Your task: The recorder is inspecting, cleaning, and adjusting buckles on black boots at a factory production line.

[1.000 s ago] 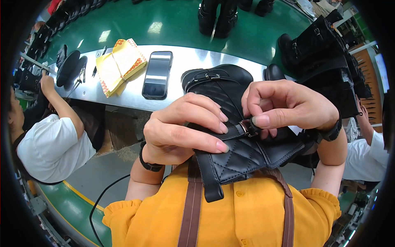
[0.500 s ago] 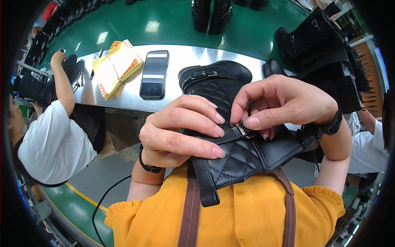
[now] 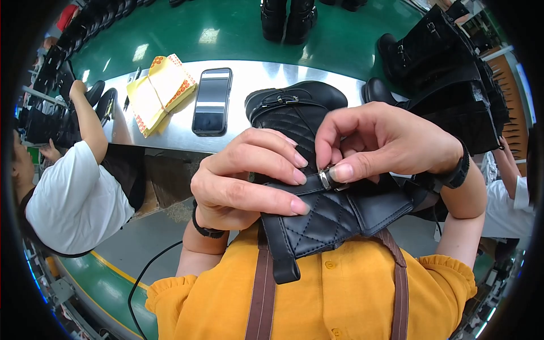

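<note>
A black quilted ankle boot [image 3: 323, 224] lies with its toe away from me and its shaft opening toward my chest. My left hand [image 3: 249, 175] is wrapped over the left side of the shaft, its fingers on the quilted leather and beside a strap [image 3: 303, 186]; the thumb is hidden. A small silver buckle [image 3: 326, 179] sits on that strap. Between thumb and forefinger, my right hand [image 3: 379, 144] pinches the strap at the buckle. Another buckled strap [image 3: 287, 100] crosses the boot near the ankle.
On the metal table [image 3: 243, 73] rest a phone [image 3: 212, 102] and a banded stack of yellow sheets [image 3: 161, 96]. Black boots [image 3: 430, 51] crowd the right side; others stand on the green surface [image 3: 238, 28] beyond. A co-worker in a white shirt [image 3: 79, 198] works at left.
My right thumb and forefinger have shifted slightly left with the buckle, which has turned a little. My left hand stays nearly in place. The left co-worker's raised hand has moved down.
</note>
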A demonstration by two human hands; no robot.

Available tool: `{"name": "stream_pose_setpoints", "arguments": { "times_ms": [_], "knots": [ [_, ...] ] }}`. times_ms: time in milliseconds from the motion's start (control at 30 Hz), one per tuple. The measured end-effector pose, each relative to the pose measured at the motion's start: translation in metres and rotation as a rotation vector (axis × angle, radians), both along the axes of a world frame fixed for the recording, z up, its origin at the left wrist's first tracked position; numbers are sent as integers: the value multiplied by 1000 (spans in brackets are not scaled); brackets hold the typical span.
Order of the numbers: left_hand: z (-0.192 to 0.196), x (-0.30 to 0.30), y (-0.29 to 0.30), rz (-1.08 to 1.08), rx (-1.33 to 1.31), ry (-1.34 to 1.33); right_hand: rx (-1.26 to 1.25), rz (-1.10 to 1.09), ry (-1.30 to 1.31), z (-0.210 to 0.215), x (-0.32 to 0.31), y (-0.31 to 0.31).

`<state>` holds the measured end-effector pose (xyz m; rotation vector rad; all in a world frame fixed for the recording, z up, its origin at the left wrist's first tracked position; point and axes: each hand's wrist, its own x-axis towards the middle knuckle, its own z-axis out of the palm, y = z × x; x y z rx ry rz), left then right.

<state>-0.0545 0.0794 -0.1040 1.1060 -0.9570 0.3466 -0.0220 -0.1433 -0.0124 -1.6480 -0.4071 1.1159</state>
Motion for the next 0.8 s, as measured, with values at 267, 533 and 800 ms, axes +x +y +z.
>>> {"name": "stream_pose_setpoints", "arguments": {
  "times_ms": [267, 533, 800],
  "knots": [
    [0, -1, 0, -20, 19, 14, -11, 6, 9, 9, -1, -1],
    [-1, -1, -3, -3, 8, 16, 81, 29, -78, -1, 0, -4],
    [1, -2, -4, -4, 35, 62, 228, 88, -74, -11, 6, -10]
  ]
}}
